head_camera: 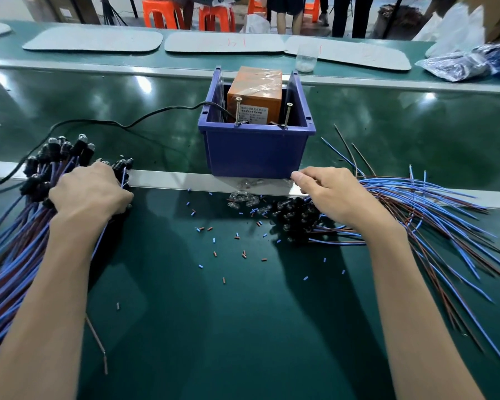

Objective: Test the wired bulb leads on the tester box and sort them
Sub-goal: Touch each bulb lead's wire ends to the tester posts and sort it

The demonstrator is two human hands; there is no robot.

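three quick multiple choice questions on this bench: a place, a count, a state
1. Where is the orange taped tester box? A in the blue plastic bin B on the floor C in a hand
2. How many upright metal screws stand at the bin's front rim? A one B two C four
3. What is the left hand doing? A lifting the bin B pointing upward C gripping the left bundle of blue and brown wired bulb leads
1 A, bin walls surround it; 2 B, one near each front corner; 3 C, fingers curl over its sockets.
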